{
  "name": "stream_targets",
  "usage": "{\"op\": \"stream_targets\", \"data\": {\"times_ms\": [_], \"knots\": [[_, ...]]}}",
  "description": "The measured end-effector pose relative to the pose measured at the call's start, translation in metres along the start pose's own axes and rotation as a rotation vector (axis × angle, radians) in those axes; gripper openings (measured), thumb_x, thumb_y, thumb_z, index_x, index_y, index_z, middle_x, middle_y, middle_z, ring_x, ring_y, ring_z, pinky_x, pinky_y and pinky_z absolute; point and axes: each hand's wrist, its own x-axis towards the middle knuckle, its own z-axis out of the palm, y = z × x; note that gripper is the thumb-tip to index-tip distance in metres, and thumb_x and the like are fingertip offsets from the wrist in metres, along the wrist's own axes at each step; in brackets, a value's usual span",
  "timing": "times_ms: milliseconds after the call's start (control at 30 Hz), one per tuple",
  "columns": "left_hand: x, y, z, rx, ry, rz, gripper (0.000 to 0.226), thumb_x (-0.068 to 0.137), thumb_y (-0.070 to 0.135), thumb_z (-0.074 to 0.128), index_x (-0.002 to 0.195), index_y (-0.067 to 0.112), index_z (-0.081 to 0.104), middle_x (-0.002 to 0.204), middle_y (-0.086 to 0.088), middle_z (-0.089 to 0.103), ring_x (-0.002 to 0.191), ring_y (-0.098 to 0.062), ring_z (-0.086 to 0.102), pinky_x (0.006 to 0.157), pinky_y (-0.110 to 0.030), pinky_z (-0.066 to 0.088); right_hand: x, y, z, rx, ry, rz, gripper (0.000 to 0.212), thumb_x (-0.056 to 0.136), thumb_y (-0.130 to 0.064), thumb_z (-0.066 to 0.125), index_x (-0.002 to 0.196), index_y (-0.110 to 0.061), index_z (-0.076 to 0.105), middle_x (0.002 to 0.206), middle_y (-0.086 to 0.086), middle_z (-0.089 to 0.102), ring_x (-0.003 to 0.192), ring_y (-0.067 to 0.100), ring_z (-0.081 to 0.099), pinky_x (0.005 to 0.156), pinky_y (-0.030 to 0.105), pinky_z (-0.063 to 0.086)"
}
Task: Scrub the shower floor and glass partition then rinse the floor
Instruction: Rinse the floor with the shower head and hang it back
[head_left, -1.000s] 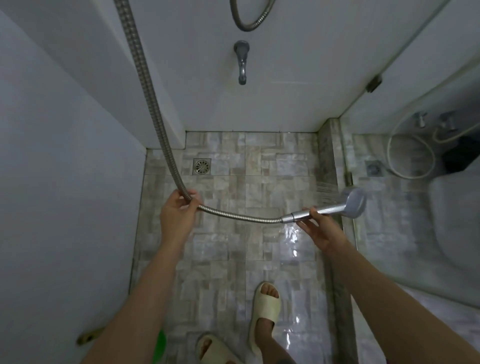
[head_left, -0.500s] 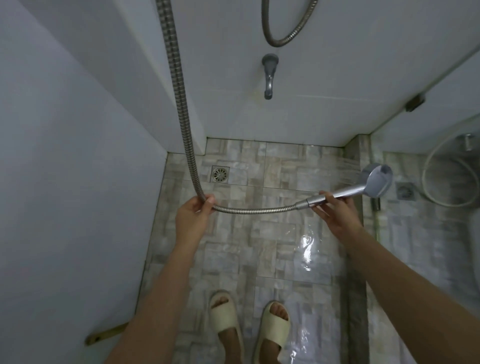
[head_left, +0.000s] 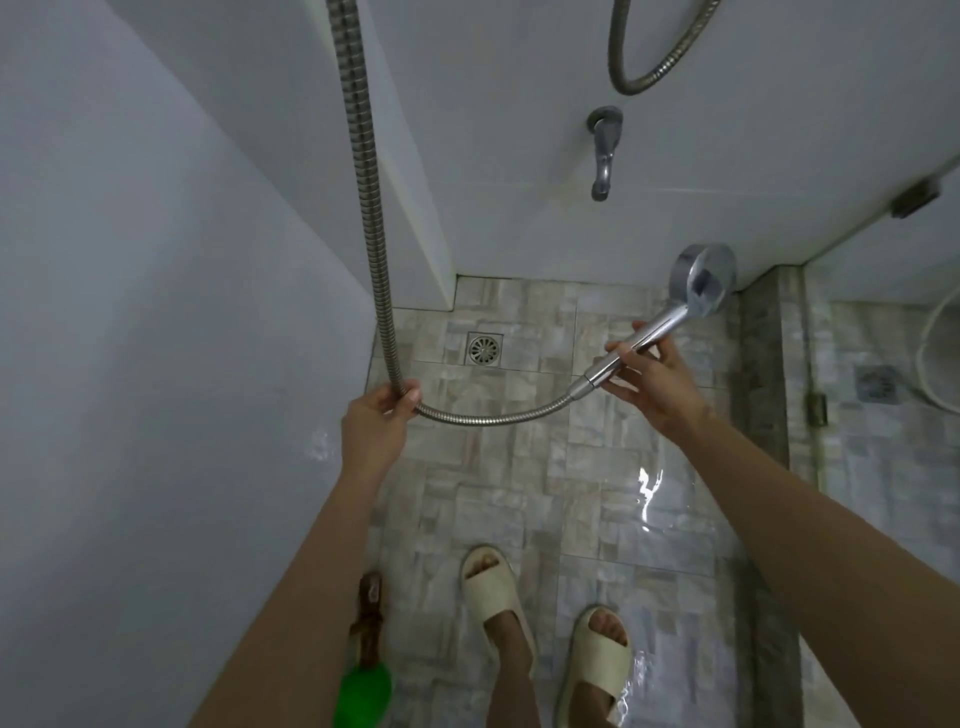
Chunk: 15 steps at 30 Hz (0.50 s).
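Shower head in right hand

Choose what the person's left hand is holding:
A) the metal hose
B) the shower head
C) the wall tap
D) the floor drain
A: the left hand grips the metal hose at its bend, while the right hand holds the shower head by its handle.

Dim cool light, floor glare, edge distortion

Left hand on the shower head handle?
No, the left hand grips the metal hose; the right hand holds the shower head by its handle.
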Motion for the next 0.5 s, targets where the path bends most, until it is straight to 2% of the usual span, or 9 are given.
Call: {"op": "stream_targets", "data": {"times_ms": [133, 233, 333, 467, 500], "knots": [[0.006, 0.000, -0.014, -0.006, -0.004, -0.020, 0.019, 0.088, 0.013, 0.070, 0.087, 0.032, 0.071, 0.087, 0.003, 0.074, 0.081, -0.010, 0.071, 0.091, -0.030, 0.053, -0.004, 0.002, 0.020, -0.079, -0.038, 0.015, 0.043, 0.093, -0.008, 0.058, 0.131, -0.023, 0.043, 0.106, 0.007, 0.066, 0.109, 0.033, 0.063, 0.089, 0.051, 0.053], [0.011, 0.002, -0.018, 0.011, -0.016, -0.033, 0.014, 0.089, 0.012, 0.069, 0.094, 0.024, 0.072, 0.093, -0.003, 0.073, 0.080, -0.008, 0.069, 0.090, -0.026, 0.052, -0.011, 0.003, 0.029, -0.143, -0.065, 0.035, 0.048, 0.093, -0.007, 0.059, 0.135, -0.023, 0.042, 0.103, 0.004, 0.068, 0.103, 0.029, 0.066, 0.087, 0.048, 0.054], [0.012, 0.004, -0.017, 0.039, -0.050, -0.043, 0.012, 0.090, 0.012, 0.068, 0.098, 0.020, 0.072, 0.097, -0.005, 0.074, 0.084, -0.012, 0.070, 0.089, -0.025, 0.051, -0.024, 0.001, 0.035, -0.200, -0.061, 0.036, 0.050, 0.093, -0.007, 0.059, 0.137, -0.023, 0.042, 0.105, 0.004, 0.068, 0.097, 0.024, 0.067, 0.084, 0.044, 0.056], [0.011, 0.011, -0.014, 0.077, -0.132, -0.074, 0.020, 0.090, 0.017, 0.069, 0.110, 0.016, 0.071, 0.104, -0.003, 0.072, 0.104, -0.022, 0.069, 0.099, -0.033, 0.050, -0.053, -0.013, 0.041, -0.223, -0.029, -0.001, 0.050, 0.091, -0.008, 0.061, 0.136, -0.024, 0.045, 0.116, 0.011, 0.065, 0.104, 0.029, 0.066, 0.084, 0.046, 0.056], [0.008, 0.016, -0.013, 0.083, -0.148, -0.073, 0.026, 0.090, 0.017, 0.068, 0.116, 0.014, 0.069, 0.109, -0.003, 0.070, 0.110, -0.023, 0.067, 0.099, -0.032, 0.049, -0.062, -0.019, 0.043, -0.224, -0.019, -0.011, 0.049, 0.091, -0.008, 0.061, 0.135, -0.024, 0.046, 0.118, 0.012, 0.065, 0.105, 0.029, 0.066, 0.081, 0.044, 0.057]]}}
